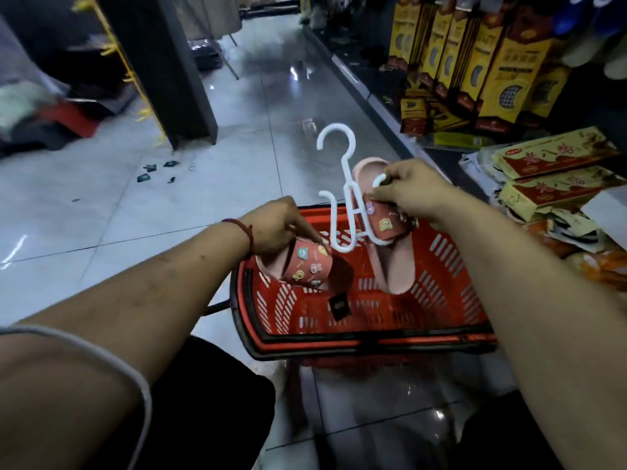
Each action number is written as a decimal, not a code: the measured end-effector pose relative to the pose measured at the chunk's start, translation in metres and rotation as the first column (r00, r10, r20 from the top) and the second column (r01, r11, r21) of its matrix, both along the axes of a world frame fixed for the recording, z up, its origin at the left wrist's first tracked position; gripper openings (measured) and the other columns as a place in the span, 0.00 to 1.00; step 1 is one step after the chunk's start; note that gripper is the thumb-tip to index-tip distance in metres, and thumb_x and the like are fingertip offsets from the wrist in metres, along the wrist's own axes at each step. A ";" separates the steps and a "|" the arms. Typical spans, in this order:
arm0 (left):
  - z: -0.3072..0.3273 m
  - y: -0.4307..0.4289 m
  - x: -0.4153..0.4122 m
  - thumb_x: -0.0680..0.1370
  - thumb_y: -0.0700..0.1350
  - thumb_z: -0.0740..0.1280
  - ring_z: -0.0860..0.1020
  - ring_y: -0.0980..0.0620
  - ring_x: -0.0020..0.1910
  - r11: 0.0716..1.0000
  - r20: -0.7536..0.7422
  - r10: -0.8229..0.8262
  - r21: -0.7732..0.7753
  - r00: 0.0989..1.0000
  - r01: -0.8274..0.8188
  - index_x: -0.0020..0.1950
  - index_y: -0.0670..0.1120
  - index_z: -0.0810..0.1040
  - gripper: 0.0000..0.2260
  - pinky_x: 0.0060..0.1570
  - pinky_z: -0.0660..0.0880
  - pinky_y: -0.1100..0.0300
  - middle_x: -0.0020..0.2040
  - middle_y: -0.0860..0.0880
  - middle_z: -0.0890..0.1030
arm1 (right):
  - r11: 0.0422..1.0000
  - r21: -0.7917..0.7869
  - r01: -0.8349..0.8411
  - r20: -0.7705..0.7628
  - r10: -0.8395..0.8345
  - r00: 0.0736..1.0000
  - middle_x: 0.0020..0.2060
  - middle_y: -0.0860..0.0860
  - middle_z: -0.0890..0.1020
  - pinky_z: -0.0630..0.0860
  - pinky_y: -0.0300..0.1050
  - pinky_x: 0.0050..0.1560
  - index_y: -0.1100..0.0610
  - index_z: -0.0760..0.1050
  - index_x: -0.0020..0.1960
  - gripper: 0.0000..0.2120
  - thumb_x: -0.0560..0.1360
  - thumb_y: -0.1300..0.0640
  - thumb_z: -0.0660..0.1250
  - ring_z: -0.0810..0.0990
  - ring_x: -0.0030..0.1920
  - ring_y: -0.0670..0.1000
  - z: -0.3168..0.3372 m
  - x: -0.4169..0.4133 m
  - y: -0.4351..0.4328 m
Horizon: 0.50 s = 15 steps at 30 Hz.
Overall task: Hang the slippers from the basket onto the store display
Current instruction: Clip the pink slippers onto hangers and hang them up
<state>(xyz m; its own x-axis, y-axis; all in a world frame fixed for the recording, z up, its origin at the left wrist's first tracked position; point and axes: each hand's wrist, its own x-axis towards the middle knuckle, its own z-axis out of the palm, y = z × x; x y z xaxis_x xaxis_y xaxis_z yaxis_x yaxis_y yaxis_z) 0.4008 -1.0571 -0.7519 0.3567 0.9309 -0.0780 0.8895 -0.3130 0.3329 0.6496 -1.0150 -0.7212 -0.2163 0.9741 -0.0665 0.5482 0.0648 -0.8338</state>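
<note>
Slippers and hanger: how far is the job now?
Done: picking up. In hand: right hand holds one slipper against the white hanger over the red basket; left hand holds the other slipper beside it. Left: seating both, then hooking the hanger onto the store display.

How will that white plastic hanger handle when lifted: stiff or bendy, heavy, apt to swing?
Probably stiff: the white hanger holds its shape though the right hand pinches only one arm. Likely light, being thin and open-framed. With a slipper at that side only, it may tilt.

Red string bracelet [245, 236] by left hand [278, 225]; pale sleeve hem [101, 357], left upper arm; dark trousers [210, 401].
</note>
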 end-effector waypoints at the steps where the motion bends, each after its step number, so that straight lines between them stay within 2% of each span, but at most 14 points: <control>1: 0.005 -0.004 -0.006 0.75 0.31 0.65 0.79 0.47 0.51 0.999 0.019 0.028 0.025 0.999 -0.029 0.55 0.52 0.87 0.19 0.52 0.74 0.60 0.49 0.42 0.81 | 1.000 -0.006 -0.012 0.009 0.012 1.000 0.44 0.56 0.85 0.82 0.57 0.54 0.56 0.80 0.48 0.05 0.75 0.57 0.74 0.85 0.45 0.56 -0.001 -0.001 -0.003; 4: 0.009 -0.011 -0.026 0.74 0.38 0.71 0.79 0.50 0.51 0.969 0.148 0.238 0.033 0.960 -0.245 0.54 0.54 0.86 0.15 0.44 0.71 0.65 0.49 0.48 0.82 | 0.999 -0.011 -0.042 -0.001 0.042 0.999 0.45 0.56 0.86 0.82 0.58 0.54 0.57 0.81 0.51 0.06 0.75 0.57 0.74 0.86 0.45 0.56 -0.003 -0.005 -0.011; 6: 0.009 -0.012 -0.037 0.72 0.41 0.75 0.81 0.54 0.48 0.914 0.303 0.396 -0.041 0.867 -0.403 0.55 0.55 0.85 0.14 0.40 0.73 0.67 0.47 0.52 0.83 | 0.997 -0.002 -0.071 0.011 0.071 0.997 0.45 0.55 0.86 0.83 0.55 0.53 0.56 0.81 0.52 0.07 0.75 0.57 0.74 0.86 0.44 0.55 -0.002 -0.005 -0.015; 7: 0.009 -0.012 -0.041 0.70 0.42 0.76 0.82 0.54 0.48 0.893 0.375 0.436 -0.066 0.818 -0.446 0.54 0.55 0.85 0.15 0.42 0.77 0.65 0.47 0.53 0.85 | 0.997 0.006 -0.083 0.024 0.083 0.996 0.45 0.55 0.86 0.83 0.53 0.52 0.55 0.81 0.52 0.07 0.75 0.56 0.74 0.86 0.44 0.54 -0.002 -0.003 -0.016; 10: 0.016 -0.012 -0.049 0.66 0.42 0.80 0.84 0.55 0.46 0.846 0.575 0.479 -0.100 0.664 -0.524 0.51 0.52 0.86 0.15 0.47 0.82 0.59 0.45 0.53 0.87 | 0.990 0.045 -0.131 0.131 0.124 0.984 0.42 0.52 0.86 0.81 0.47 0.47 0.53 0.82 0.49 0.04 0.75 0.56 0.74 0.85 0.42 0.51 -0.002 -0.002 -0.018; 12: 0.019 -0.012 -0.049 0.66 0.39 0.80 0.84 0.58 0.43 0.843 0.666 0.468 -0.139 0.580 -0.520 0.52 0.48 0.86 0.15 0.44 0.82 0.62 0.44 0.52 0.87 | 0.983 0.067 -0.169 0.195 0.154 0.969 0.41 0.50 0.85 0.81 0.50 0.47 0.51 0.82 0.47 0.03 0.75 0.55 0.74 0.85 0.43 0.52 -0.003 -0.003 -0.018; 15: 0.023 -0.011 -0.045 0.68 0.37 0.80 0.83 0.60 0.39 0.866 0.736 0.432 -0.179 0.521 -0.467 0.53 0.45 0.85 0.15 0.40 0.79 0.66 0.42 0.53 0.87 | 0.972 0.067 -0.226 0.269 0.201 0.942 0.40 0.49 0.85 0.81 0.52 0.48 0.49 0.81 0.44 0.03 0.74 0.55 0.75 0.84 0.43 0.52 -0.006 -0.008 -0.020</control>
<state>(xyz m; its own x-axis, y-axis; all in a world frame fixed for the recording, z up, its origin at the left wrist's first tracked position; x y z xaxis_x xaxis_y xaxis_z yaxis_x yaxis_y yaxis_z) 0.3555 -1.0684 -0.7286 -0.1928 0.9802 0.0454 0.3710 0.0300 0.9281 0.6412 -1.0345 -0.7270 -0.4075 0.9115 -0.0565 0.7085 0.2764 -0.6494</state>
